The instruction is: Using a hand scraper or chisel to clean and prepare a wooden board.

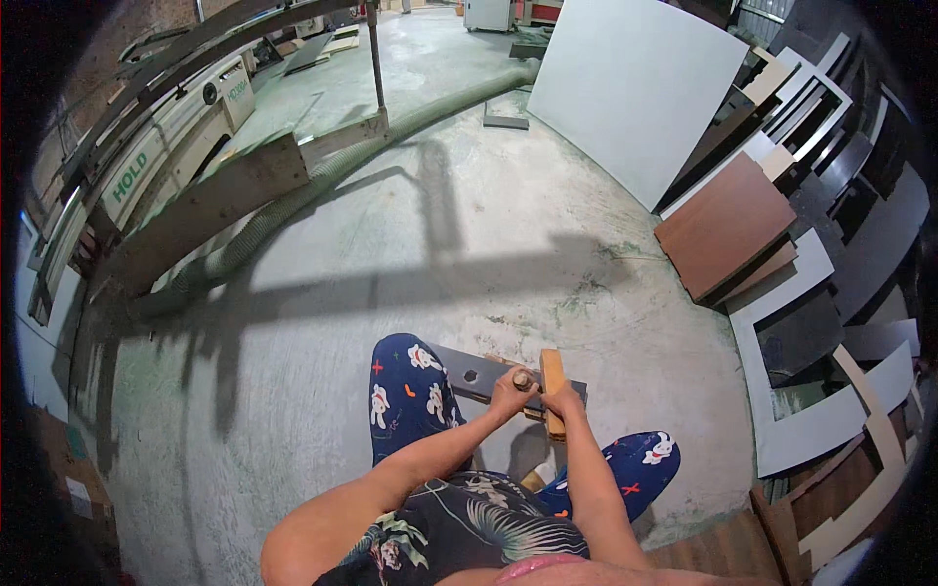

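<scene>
My left hand is closed around a tool with a round wooden handle; its lower end is hidden below my fist. Right beside it, my right hand grips a yellow-brown wooden block, long and narrow, pointing away from me. Both hands are over a dark grey board that lies crosswise between my knees. A round dark hole shows in the board, left of my left hand. Beneath the board some wood edges are visible, but what supports it is mostly hidden.
My knees in blue patterned trousers flank the board. A ribbed hose runs over the concrete floor beside a long machine on the left. Panels lean at right, including a large white sheet, a brown board and cut-out frames.
</scene>
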Demonstrator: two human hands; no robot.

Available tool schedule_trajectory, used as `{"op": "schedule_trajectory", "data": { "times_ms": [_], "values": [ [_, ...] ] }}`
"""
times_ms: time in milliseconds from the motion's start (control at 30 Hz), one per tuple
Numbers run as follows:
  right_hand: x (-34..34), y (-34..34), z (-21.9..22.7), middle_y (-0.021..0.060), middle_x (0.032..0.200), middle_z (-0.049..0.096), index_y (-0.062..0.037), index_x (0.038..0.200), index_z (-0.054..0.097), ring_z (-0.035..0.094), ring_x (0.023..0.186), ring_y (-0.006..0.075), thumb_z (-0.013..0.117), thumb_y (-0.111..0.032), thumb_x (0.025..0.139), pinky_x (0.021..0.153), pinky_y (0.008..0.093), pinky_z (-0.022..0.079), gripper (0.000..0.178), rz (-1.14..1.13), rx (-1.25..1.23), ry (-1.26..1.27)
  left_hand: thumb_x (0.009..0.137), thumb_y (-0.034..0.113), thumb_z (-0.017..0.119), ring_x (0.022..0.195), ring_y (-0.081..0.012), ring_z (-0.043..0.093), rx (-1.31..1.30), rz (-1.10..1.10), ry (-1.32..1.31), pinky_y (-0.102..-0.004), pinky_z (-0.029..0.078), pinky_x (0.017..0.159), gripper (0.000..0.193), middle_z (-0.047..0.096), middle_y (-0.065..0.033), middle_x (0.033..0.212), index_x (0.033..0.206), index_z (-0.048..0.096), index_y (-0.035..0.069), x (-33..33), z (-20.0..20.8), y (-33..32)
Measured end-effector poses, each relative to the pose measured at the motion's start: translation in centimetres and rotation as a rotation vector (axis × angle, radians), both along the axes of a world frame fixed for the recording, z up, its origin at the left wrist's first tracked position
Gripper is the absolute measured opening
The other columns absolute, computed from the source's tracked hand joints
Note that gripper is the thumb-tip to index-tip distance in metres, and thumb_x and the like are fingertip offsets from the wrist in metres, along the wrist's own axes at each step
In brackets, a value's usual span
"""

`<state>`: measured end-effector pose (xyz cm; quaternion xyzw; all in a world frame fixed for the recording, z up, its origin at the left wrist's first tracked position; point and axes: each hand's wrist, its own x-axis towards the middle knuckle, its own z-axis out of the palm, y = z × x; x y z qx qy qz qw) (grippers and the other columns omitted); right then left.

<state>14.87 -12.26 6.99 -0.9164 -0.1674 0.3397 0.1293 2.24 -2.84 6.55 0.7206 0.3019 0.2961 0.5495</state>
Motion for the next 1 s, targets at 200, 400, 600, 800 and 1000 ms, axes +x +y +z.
{"op": "schedule_trajectory", "data": {
  "times_ms": [200, 400, 600, 800, 1000],
  "values": [
    [0.0, -0.2, 0.0, 0.0288, 0.123, 0.057, -0.0031, 0.137, 0.034, 0.055, 0.116, 0.0407, 0.071, -0.041, 0.068, 0.097, 0.0441, 0.046, 0.087, 0.012, 0.000, -0.010, 0.074, 0.016, 0.075, 0.078, -0.0150, 0.064, -0.017, 0.004, -0.040, -0.0314, 0.052, 0.073, 0.027, 0.066, -0.0084, 0.084, 0.095, 0.060, 0.005, 0.4, -1.1, 0.7],
    [-0.1, -0.2, -0.3, 0.0297, 0.122, 0.056, -0.0033, 0.135, 0.035, 0.055, 0.115, 0.0421, 0.069, -0.040, 0.068, 0.097, 0.0451, 0.046, 0.084, 0.016, -0.011, -0.011, 0.075, 0.015, 0.074, 0.077, -0.0135, 0.061, -0.077, -0.018, -0.031, -0.0304, 0.051, 0.074, 0.026, 0.064, -0.0074, 0.087, 0.093, 0.059, 0.004, 0.4, -1.6, 0.8],
    [-0.2, -0.3, -1.2, 0.0309, 0.123, 0.056, -0.0033, 0.136, 0.031, 0.055, 0.115, 0.0426, 0.068, -0.038, 0.068, 0.098, 0.0455, 0.045, 0.085, 0.017, -0.011, -0.014, 0.074, 0.015, 0.074, 0.078, -0.0161, 0.063, -0.014, 0.023, -0.052, -0.0316, 0.052, 0.074, 0.027, 0.065, -0.0087, 0.084, 0.095, 0.060, 0.004, 0.6, -2.4, 0.9],
    [0.3, -0.3, -1.6, 0.0318, 0.123, 0.055, -0.0024, 0.136, 0.030, 0.055, 0.116, 0.0428, 0.068, -0.038, 0.068, 0.099, 0.0446, 0.045, 0.085, 0.021, 0.001, -0.007, 0.074, 0.015, 0.074, 0.076, -0.0172, 0.064, -0.008, 0.021, -0.063, -0.0321, 0.052, 0.072, 0.027, 0.066, -0.0093, 0.082, 0.094, 0.060, 0.005, 0.9, -1.7, 1.0],
    [0.3, -0.1, -1.0, 0.0319, 0.123, 0.055, -0.0013, 0.136, 0.031, 0.054, 0.116, 0.0428, 0.068, -0.037, 0.068, 0.099, 0.0440, 0.045, 0.085, 0.022, 0.006, 0.013, 0.074, 0.015, 0.074, 0.075, -0.0170, 0.064, -0.016, 0.033, -0.026, -0.0317, 0.052, 0.071, 0.027, 0.066, -0.0096, 0.081, 0.094, 0.060, 0.004, 1.1, -1.8, 1.0]
  ]
}}
